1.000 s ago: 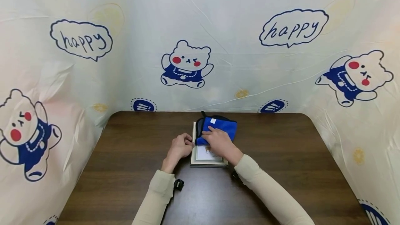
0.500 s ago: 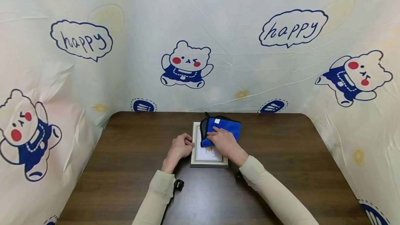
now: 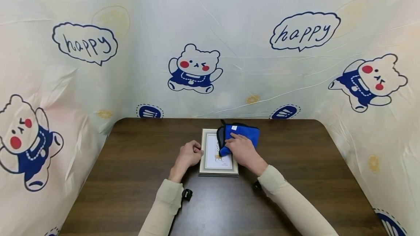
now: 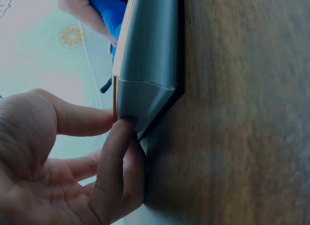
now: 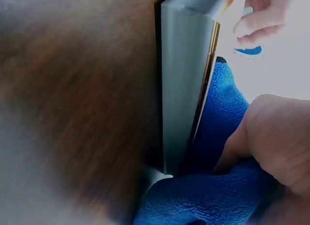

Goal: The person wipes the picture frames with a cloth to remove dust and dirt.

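Observation:
A picture frame (image 3: 219,163) with a pale border and a small drawing lies flat on the table. My left hand (image 3: 189,153) pinches its left edge; in the left wrist view the thumb (image 4: 87,119) is at the face and a bent finger (image 4: 115,155) against the side. A blue cloth (image 3: 248,133) with black trim and a white tag covers the frame's upper right part and reaches past its right edge. My right hand (image 3: 242,150) holds the cloth against the frame, fingers spread over it. In the right wrist view, folds of cloth (image 5: 208,196) hide the fingertips.
The brown wooden table (image 3: 131,192) stretches around the frame on every side. Behind it hangs a pale curtain (image 3: 246,28) printed with bears and the word happy. A black wrist device (image 3: 187,194) sits at the left cuff.
My right hand has moved rightward across the frame with the cloth, uncovering more of the drawing on the left. The left hand has stayed at the frame's left edge.

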The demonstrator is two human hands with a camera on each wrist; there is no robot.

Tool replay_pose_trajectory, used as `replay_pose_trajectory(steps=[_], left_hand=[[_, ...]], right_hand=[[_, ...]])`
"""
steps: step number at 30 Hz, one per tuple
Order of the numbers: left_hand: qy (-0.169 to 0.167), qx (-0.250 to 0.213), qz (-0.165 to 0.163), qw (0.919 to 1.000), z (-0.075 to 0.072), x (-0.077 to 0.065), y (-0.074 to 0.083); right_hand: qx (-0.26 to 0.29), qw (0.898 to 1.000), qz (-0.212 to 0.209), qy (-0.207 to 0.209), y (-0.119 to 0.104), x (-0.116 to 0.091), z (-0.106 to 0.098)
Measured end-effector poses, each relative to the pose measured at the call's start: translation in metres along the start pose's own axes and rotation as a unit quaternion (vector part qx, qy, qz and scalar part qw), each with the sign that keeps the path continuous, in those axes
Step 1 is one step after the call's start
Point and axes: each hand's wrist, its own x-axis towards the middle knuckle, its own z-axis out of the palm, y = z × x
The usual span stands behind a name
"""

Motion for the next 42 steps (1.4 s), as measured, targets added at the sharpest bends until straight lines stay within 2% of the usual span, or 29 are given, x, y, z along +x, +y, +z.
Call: replay_pose_trajectory(steps=[3, 7, 11, 15, 18, 23, 29, 37, 42], left_hand=[[0.001, 0.003, 0.000, 1.0000, 0.000, 0.000, -0.001], [0.001, 0.005, -0.002, 1.0000, -0.001, -0.001, 0.000], [0.000, 0.011, -0.002, 0.9999, -0.001, -0.001, 0.001], [0.003, 0.026, -0.005, 0.9996, 0.000, -0.002, 0.003], [0.005, 0.036, -0.007, 0.9993, 0.000, -0.002, 0.003], [0.005, 0.042, -0.011, 0.9991, -0.002, -0.002, 0.003], [0.011, 0.045, -0.007, 0.9989, 0.000, -0.002, 0.003], [0.007, 0.043, -0.002, 0.9990, -0.001, -0.001, 0.003], [0.002, 0.047, 0.017, 0.9987, 0.000, 0.009, -0.011]], right_hand=[[0.038, 0.999, 0.008, 0.013, 0.005, -0.004, -0.001], [0.091, 0.994, 0.027, 0.055, 0.014, -0.007, -0.005], [0.136, 0.984, 0.048, 0.105, 0.020, -0.006, -0.012], [0.192, 0.970, 0.068, 0.135, 0.020, -0.001, -0.018], [0.215, 0.961, 0.083, 0.152, 0.017, 0.005, -0.023], [0.216, 0.956, 0.092, 0.179, 0.004, 0.016, -0.030], [0.207, 0.961, 0.073, 0.168, -0.016, 0.022, -0.030], [0.159, 0.979, 0.022, 0.128, -0.035, 0.017, -0.012], [0.123, 0.990, -0.015, 0.064, -0.042, 0.012, 0.000]])
